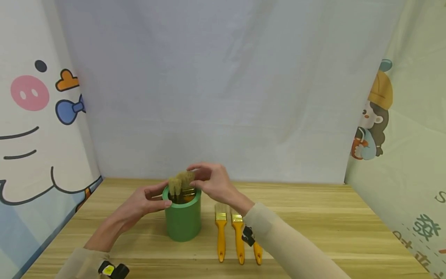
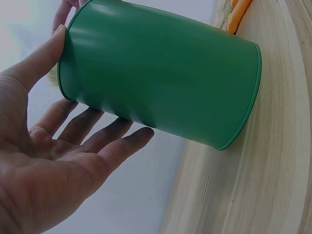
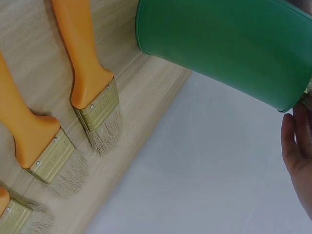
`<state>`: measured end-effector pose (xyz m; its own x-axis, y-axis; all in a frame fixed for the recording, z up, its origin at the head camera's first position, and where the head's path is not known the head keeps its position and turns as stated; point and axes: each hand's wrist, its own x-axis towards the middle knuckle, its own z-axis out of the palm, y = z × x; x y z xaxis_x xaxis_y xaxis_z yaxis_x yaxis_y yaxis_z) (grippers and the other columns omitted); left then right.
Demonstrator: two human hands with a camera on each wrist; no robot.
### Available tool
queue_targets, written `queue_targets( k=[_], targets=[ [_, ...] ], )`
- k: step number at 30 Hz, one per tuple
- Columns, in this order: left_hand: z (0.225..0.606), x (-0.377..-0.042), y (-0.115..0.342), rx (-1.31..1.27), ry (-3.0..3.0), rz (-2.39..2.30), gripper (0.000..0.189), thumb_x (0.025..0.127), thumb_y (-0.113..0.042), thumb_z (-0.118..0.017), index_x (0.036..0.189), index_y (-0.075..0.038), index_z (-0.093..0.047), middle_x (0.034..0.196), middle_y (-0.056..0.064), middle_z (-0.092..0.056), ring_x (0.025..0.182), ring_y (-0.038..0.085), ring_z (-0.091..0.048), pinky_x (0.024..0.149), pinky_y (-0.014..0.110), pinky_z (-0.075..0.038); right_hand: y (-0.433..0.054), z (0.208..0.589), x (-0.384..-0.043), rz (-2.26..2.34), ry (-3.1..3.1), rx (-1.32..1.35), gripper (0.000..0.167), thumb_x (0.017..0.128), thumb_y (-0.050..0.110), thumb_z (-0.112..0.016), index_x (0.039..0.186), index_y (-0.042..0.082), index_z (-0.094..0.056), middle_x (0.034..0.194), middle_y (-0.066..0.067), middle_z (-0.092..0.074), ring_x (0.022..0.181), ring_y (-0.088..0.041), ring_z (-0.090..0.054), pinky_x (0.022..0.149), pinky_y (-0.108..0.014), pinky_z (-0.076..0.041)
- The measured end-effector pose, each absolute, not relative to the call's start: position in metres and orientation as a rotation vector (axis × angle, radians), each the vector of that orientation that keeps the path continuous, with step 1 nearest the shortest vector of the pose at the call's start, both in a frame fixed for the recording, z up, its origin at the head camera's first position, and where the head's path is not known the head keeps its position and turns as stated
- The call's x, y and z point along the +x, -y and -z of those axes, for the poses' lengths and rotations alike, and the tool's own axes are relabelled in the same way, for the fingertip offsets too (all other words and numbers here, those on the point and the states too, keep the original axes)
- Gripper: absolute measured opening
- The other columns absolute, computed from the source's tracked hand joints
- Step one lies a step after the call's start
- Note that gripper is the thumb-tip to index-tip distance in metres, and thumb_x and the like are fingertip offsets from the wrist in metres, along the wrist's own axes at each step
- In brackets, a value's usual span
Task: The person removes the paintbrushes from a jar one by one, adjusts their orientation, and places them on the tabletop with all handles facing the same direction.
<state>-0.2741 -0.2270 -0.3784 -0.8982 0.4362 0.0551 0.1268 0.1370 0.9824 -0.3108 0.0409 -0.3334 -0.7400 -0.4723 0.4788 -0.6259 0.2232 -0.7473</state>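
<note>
green pot (image 1: 182, 223): stood on worktop (image 1: 313, 209), three o'clock from left hand (image 1: 141, 201), touched by its relaxed fingers. brush (image 1: 186, 177): bristles up in pot, pinched at nine o'clock of right hand (image 1: 214, 182).

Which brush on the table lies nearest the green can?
In the head view, the left brush; the middle brush and right brush lie farther from the can.
</note>
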Motion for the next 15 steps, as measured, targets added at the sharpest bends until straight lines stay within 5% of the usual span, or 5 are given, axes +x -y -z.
queue_targets(
  k=[15],
  targets=[
    [0.380, -0.276, 0.227, 0.582, -2.170, -1.827, 0.076, 0.100, -0.018, -0.074, 0.165, -0.009, -0.036, 0.169, 0.019, -0.029, 0.148, 0.051, -0.034, 0.113, 0.057, -0.044, -0.049, 0.309, -0.311, -1.595, 2.223, 1.117, 0.034, 0.090, -0.006, -0.080, 0.123, 0.003, -0.077, 0.110, -0.014, -0.078, 0.090, -0.017, -0.077, 0.079, -0.031, -0.063]
  ],
)
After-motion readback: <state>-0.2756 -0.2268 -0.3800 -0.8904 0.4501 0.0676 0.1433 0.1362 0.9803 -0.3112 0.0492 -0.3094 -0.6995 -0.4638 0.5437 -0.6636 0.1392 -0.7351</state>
